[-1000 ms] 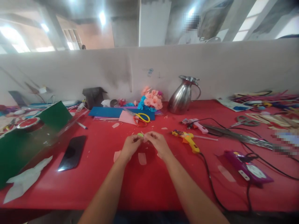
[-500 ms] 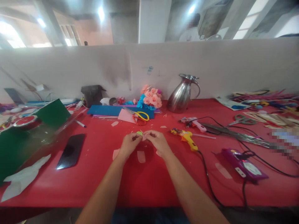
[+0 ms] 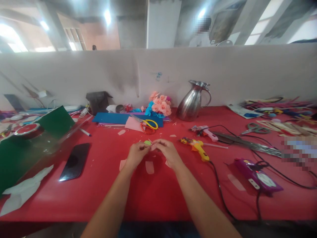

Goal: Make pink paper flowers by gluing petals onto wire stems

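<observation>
My left hand and my right hand meet above the middle of the red table, fingers pinched close together. Between their fingertips is a small pink paper piece, partly hidden by the fingers. Just behind the left fingertips shows a small green disc-like thing; whether it is touched I cannot tell. Around my wrists lie cut pink paper pieces. Beyond my hands, yellow-and-orange-handled scissors rest on a pink sheet.
To the right lie a yellow glue gun, a pink glue gun and a purple power strip with black cords. Behind stand a steel jug and pink paper flowers. A phone lies left on the red table.
My fingers have shifted slightly around the pink paper piece, which stays between them. The view has tilted a little; the things on the table lie as before.
</observation>
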### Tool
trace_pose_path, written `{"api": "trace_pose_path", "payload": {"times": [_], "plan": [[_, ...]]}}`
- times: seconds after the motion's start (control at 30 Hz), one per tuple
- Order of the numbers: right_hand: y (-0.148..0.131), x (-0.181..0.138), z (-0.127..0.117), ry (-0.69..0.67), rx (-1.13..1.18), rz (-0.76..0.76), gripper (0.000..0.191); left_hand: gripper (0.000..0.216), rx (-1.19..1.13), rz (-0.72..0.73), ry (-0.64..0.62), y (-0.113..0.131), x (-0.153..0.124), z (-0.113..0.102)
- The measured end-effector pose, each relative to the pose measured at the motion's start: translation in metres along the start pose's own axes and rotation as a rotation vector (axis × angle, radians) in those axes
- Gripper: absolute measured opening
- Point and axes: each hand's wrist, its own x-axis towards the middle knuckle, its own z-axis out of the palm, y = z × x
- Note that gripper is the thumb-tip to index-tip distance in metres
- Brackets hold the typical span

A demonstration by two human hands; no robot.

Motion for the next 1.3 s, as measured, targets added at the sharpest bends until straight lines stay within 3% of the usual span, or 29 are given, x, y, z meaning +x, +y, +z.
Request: {"api": "trace_pose_path", "payload": {"times": [0.5,0.77,1.0,1.3], "plan": [[-0.0077,-0.0032,0.0002,-0.004,0.071,-0.027,0.011,0.019,-0.242,-0.213,0.014,0.0043,-0.0009,0.0013],[-0.0061,-0.0020,-0.0015,-0.006,0.098,-0.024,0.016,0.021,-0.284,-0.231,0.024,0.0019,-0.0002,0.0024],[-0.0031,-0.0024,-0.0005,0.006,-0.019,-0.077,0.017,0.024,-0.268,-0.222,-0.063,0.0006,-0.0010,0.0021],[-0.0096,-0.0055,0.0012,0.025,-0.013,-0.064,0.016,0.021,-0.310,-0.226,-0.074,0.0044,-0.0014,-0.0014]]}}
